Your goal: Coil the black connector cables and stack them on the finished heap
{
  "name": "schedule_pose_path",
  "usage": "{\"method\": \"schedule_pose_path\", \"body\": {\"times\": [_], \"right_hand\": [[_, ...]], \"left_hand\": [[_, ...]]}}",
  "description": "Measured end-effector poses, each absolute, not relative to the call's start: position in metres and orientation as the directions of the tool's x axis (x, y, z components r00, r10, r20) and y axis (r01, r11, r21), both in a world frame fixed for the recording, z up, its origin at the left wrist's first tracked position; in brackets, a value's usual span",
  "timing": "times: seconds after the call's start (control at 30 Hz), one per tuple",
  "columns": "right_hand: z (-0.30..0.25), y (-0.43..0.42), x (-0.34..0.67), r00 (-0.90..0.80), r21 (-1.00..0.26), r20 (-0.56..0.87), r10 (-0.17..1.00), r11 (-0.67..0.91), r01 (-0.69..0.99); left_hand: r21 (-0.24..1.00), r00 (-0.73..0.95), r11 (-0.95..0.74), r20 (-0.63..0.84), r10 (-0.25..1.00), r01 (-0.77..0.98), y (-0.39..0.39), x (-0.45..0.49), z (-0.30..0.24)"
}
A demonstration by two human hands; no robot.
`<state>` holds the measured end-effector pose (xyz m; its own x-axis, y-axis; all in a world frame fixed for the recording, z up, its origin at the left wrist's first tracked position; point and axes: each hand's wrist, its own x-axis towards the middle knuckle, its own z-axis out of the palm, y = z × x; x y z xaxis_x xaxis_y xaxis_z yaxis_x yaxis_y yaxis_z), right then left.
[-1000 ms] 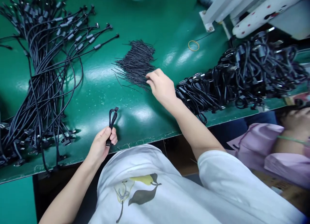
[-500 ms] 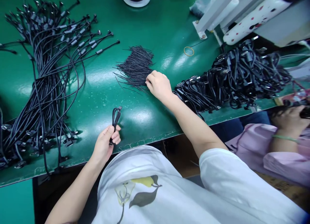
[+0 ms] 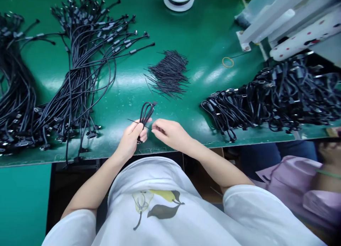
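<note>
Folded cable (image 3: 146, 113) in left hand (image 3: 131, 137) grip, right hand (image 3: 170, 132) pinching tie (image 3: 134, 121); a slackened grip may let the loops spring open.

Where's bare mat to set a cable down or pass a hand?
Free: green mat between the tie pile and the coiled heap, below the rubber band; also between the loose cables and the tie pile. Crowded: far left and right edge.

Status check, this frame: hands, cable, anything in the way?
Left hand shut on coiled cable. Right hand pinching thin tie across it. Nothing blocking; tie pile lies beyond.
</note>
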<state>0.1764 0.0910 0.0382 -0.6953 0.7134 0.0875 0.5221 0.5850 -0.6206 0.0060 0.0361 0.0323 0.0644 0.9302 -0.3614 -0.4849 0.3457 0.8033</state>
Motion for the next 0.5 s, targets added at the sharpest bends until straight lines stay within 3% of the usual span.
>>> {"method": "schedule_pose_path", "body": {"times": [0.1,0.2,0.23,0.3,0.4,0.5], "right_hand": [[0.045,0.078,0.166,-0.75,-0.282,0.29,0.595,0.802,0.527],[0.053,0.081,0.158,-0.878,0.033,0.403,0.259,0.955,0.296],[0.055,0.084,0.156,-0.906,0.062,0.394,0.158,0.978,0.197],[0.056,0.089,0.154,-0.938,0.004,0.341,0.059,0.998,0.064],[0.058,0.092,0.154,-0.958,-0.156,0.267,0.109,0.985,0.068],[0.061,0.089,0.156,-0.957,-0.175,0.241,0.163,0.977,0.122]], "left_hand": [[0.917,0.003,0.291,-0.302,0.953,-0.271,0.033,-0.001,0.025],[0.969,0.045,0.246,-0.245,0.968,-0.022,0.027,-0.005,0.023],[0.973,0.085,0.229,-0.231,0.969,0.033,0.024,-0.007,0.024],[0.972,0.187,0.222,-0.233,0.954,0.077,0.019,-0.011,0.027],[0.947,0.334,0.321,-0.296,0.895,-0.02,0.012,-0.016,0.034],[0.883,0.378,0.42,-0.323,0.868,-0.209,0.005,-0.019,0.039]]}}
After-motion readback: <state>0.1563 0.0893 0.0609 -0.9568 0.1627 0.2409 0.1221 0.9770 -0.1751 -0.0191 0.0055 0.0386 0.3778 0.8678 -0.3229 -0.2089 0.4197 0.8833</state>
